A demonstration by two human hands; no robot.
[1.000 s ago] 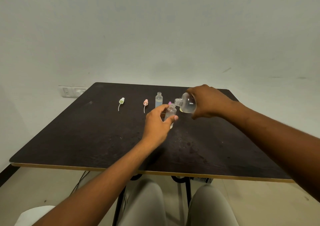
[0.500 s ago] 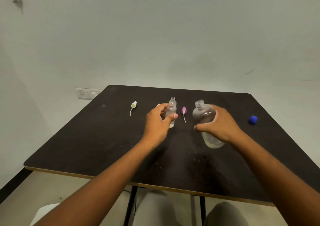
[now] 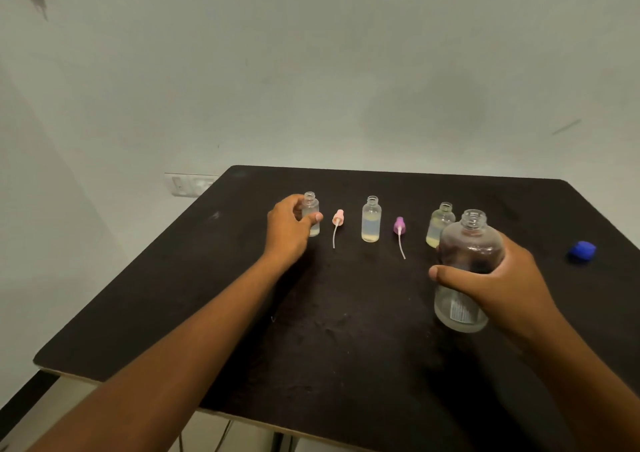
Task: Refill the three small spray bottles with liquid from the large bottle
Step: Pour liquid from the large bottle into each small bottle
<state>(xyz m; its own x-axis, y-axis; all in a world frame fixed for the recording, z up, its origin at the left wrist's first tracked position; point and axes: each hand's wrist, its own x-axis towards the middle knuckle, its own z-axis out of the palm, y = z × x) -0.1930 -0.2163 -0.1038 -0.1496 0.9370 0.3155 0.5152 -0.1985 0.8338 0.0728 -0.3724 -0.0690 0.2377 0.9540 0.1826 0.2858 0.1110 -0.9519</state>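
Three small clear bottles stand uncapped in a row on the dark table (image 3: 242, 313). My left hand (image 3: 289, 230) grips the leftmost small bottle (image 3: 312, 214), which stands upright. The middle small bottle (image 3: 371, 219) and the right small bottle (image 3: 439, 223) hold pale yellowish liquid. My right hand (image 3: 498, 278) holds the large clear bottle (image 3: 467, 268) upright and uncapped, just in front of the right small bottle. A pink spray head (image 3: 337, 221) and a purple spray head (image 3: 399, 228) lie between the small bottles.
A blue cap (image 3: 582, 251) lies at the right side of the table. A white wall with a socket plate (image 3: 188, 185) is behind the table. The table's near edge runs across the bottom of the view.
My right hand has tipped the large bottle back upright and lowered it toward the table. My left hand has carried the small bottle to the left end of the row.
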